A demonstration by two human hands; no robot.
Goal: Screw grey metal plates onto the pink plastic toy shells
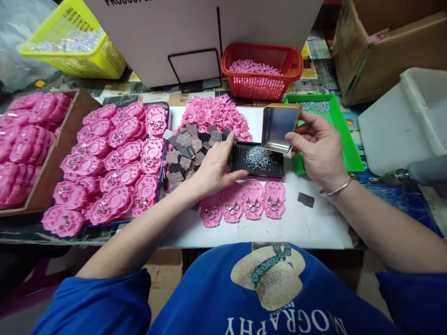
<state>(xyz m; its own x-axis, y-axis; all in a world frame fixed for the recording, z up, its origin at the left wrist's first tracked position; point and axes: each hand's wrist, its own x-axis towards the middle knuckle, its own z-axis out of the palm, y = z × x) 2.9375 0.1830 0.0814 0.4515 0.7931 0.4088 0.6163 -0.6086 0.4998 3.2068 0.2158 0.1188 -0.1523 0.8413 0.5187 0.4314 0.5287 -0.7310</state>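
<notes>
My right hand (pixel 319 149) is closed on a small metal tin (pixel 280 128), tilted with its hollow side showing, just above a black perforated tray (pixel 240 158). A heap of small silver screws (pixel 259 158) lies in that tray. My left hand (pixel 218 165) has thumb and fingers spread and holds the tray's left end. Below the tray, several pink plates (pixel 253 199) with metal parts form a row on the white sheet (pixel 307 230). Left of the tray is a pile of dark grey pieces (pixel 185 151), and behind it a heap of small pink parts (pixel 214 114).
A green tray (pixel 344 135) holding screws and a red basket (pixel 261 88) stand behind. Stacked pink plates fill a blue-edged tray (pixel 166 111) and a box (pixel 66 139) at left. A power screwdriver (pixel 419 173), grey bin (pixel 391 125) and cardboard box (pixel 359 56) are at right.
</notes>
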